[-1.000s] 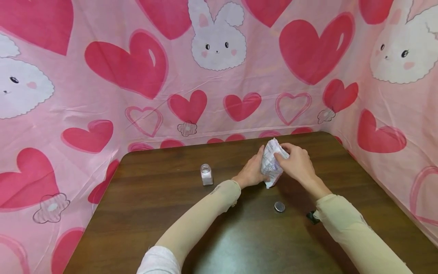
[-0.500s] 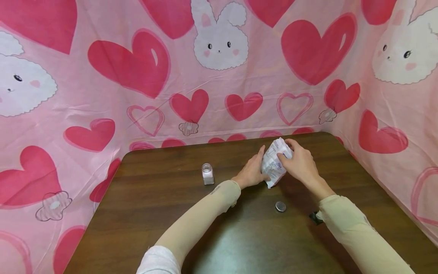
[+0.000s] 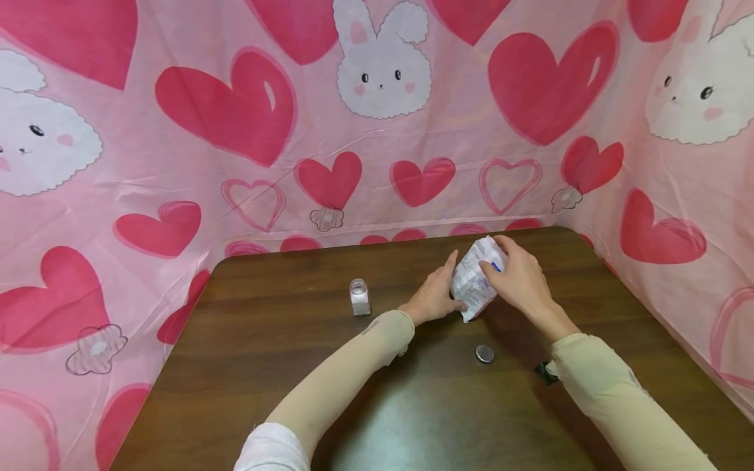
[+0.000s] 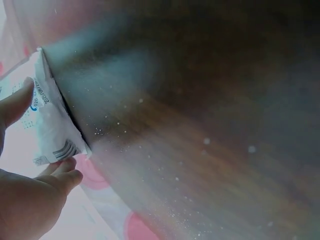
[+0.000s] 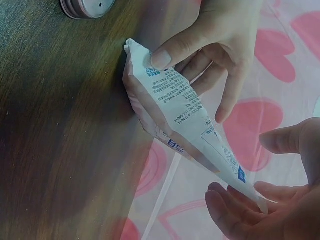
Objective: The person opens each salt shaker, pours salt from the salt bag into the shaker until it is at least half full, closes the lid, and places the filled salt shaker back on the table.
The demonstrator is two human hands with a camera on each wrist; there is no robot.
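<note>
Both hands hold a white printed plastic bag (image 3: 473,281), crumpled and tilted, over the back right of the table. My left hand (image 3: 434,292) grips its lower left side; the right wrist view shows the left thumb (image 5: 172,52) on the printed face and fingers behind. At the bag's upper right is my right hand (image 3: 518,275), thumb on the face in the head view, bent fingers (image 5: 235,207) at the narrow end. A small clear glass jar (image 3: 360,299) stands uncapped to the left, white contents inside. Its round metal lid (image 3: 485,354), pierced with small holes, lies nearer me.
The dark wooden table (image 3: 265,366) has rounded far corners. A pink cloth (image 3: 412,137) with hearts and rabbits hangs close behind and at both sides. Small white specks (image 4: 177,179) show over the tabletop in the left wrist view.
The bag has tilted further to the right, and more of its printed face shows. My right hand has moved slightly right with it; the left hand has barely moved. Jar and lid stay put.
</note>
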